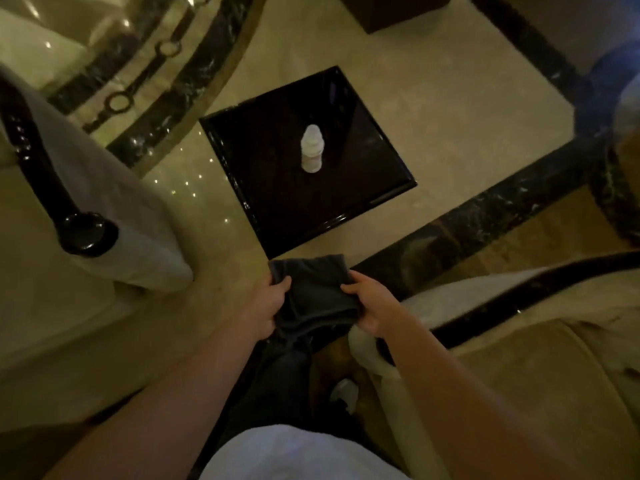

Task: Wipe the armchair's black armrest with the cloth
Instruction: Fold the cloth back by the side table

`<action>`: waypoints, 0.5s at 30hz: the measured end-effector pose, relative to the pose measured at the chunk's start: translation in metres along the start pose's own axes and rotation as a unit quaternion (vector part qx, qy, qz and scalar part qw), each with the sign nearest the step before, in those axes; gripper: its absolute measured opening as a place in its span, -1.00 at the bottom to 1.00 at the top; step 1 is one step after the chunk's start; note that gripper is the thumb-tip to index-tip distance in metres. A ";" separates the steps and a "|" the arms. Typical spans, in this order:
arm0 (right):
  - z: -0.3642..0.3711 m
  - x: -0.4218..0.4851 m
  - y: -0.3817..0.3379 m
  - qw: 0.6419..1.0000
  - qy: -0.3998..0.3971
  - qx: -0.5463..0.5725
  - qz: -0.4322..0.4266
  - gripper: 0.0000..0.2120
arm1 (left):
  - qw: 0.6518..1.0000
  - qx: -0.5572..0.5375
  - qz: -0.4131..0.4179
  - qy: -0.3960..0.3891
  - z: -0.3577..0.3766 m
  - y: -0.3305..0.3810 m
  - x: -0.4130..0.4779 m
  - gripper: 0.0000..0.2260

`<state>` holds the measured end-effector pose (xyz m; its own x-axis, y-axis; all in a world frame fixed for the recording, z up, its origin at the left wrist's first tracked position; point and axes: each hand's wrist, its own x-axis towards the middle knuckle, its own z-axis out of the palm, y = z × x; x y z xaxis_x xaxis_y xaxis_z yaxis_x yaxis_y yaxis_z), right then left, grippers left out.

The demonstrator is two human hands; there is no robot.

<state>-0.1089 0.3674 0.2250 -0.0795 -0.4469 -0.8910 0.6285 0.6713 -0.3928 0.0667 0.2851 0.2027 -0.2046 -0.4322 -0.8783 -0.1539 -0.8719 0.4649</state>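
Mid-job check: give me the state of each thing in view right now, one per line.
cloth: dark, bunched, held between both hands, off any armrest.
left hand: gripping the cloth.
right hand: gripping the cloth.
left armrest: glossy black, untouched.
right armrest: black, untouched.
white bottle: upright on the black side table.

The cloth [313,292] is dark grey, plain. Beyond it the square worktop [363,188] is glossy black, carrying a white bottle [311,148]. Left of the worktop, a beige armchair [104,209] has a shiny black armrest [41,168]. The floor [433,98] is cream marble banded with white-veined black.
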 end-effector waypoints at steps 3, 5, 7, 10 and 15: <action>0.036 0.058 -0.026 0.999 0.041 -0.030 0.007 -0.70 | 0.999 -0.045 0.002 0.018 -0.019 0.026 0.047 -0.65; 0.057 0.103 -0.043 0.996 0.066 -0.065 0.018 -0.66 | 0.999 -0.046 -0.003 0.011 -0.037 0.048 0.092 -0.63; 0.073 0.146 -0.056 0.992 0.074 -0.099 0.027 -0.65 | 0.999 -0.051 -0.008 0.006 -0.052 0.063 0.137 -0.56; 0.087 0.217 -0.073 0.988 0.094 -0.120 0.027 -0.64 | 0.998 -0.060 -0.014 0.010 -0.066 0.084 0.202 -0.49; 0.110 0.326 -0.094 0.984 0.122 -0.133 -0.006 -0.58 | 0.998 -0.049 0.012 0.046 -0.083 0.108 0.301 -0.48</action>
<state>-0.1089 0.0938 -0.0038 -0.2897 -0.3229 -0.9010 0.4043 0.8119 -0.4210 0.0685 0.0418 -0.0207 -0.1174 -0.4688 -0.8754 -0.0533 -0.8773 0.4770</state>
